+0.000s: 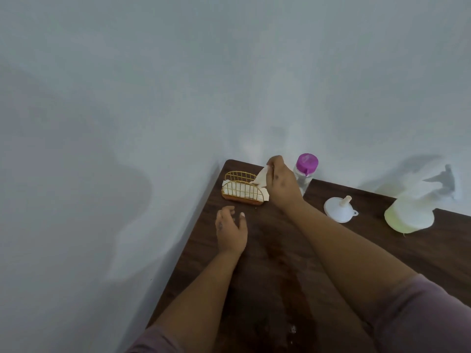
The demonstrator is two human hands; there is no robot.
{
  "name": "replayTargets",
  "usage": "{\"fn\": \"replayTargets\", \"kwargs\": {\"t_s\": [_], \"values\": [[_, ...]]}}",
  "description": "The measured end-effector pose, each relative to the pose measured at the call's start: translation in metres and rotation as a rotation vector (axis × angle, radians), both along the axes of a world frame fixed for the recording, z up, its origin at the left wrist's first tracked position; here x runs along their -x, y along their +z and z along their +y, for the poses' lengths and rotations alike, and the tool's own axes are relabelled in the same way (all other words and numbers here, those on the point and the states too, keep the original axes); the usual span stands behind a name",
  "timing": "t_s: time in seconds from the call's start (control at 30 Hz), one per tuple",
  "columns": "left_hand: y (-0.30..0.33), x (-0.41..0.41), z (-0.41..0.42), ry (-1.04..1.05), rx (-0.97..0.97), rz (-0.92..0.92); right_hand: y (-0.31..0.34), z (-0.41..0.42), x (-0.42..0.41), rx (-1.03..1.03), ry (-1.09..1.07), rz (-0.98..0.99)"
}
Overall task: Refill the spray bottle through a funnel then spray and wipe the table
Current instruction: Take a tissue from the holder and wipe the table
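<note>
My right hand [280,183] pinches a white napkin [261,177] and lifts it out of a gold wire napkin holder [240,189] at the table's far left corner. My left hand [230,229] hovers with relaxed fingers in front of the holder, holding nothing. A clear water bottle with a purple cap [307,164] stands just behind my right hand. A white funnel [339,208] lies upside down to the right. The spray bottle [410,211], pale yellow-green with a white top and grey trigger, stands at the far right.
The dark wooden table [275,276] meets a pale wall along its back and left sides. A wet-looking streak runs down its middle, with small specks near the front edge.
</note>
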State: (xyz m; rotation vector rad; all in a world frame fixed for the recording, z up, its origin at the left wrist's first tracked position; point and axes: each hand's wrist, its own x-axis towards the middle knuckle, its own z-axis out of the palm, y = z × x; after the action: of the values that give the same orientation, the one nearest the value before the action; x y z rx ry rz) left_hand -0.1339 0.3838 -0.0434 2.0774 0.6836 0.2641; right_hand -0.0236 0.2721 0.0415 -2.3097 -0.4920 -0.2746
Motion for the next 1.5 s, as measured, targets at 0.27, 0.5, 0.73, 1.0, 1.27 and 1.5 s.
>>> {"fn": "replayTargets", "kwargs": {"t_s": [0.27, 0.5, 0.73, 1.0, 1.27, 1.5], "values": [[0.039, 0.017, -0.075, -0.071, 1.074, 0.041, 0.021, -0.065, 0.064, -0.113, -0.009, 0.262], [0.049, 0.074, -0.159, -0.317, 1.393, 0.091, 0.028, -0.208, 0.139, -0.159, -0.078, 0.651], [0.048, 0.129, -0.265, -0.647, 0.727, 0.205, 0.006, -0.323, 0.239, 0.177, -0.164, 0.837], [0.029, 0.165, -0.293, -0.542, 0.335, 0.178, -0.032, -0.393, 0.290, 0.086, -0.626, 0.619], [-0.004, 0.190, -0.220, -0.221, 0.173, 0.151, -0.059, -0.354, 0.284, 0.697, -0.542, 0.534], [-0.018, 0.204, -0.192, -0.231, 0.096, 0.169, -0.096, -0.244, 0.311, 0.632, -0.068, 0.346]]}}
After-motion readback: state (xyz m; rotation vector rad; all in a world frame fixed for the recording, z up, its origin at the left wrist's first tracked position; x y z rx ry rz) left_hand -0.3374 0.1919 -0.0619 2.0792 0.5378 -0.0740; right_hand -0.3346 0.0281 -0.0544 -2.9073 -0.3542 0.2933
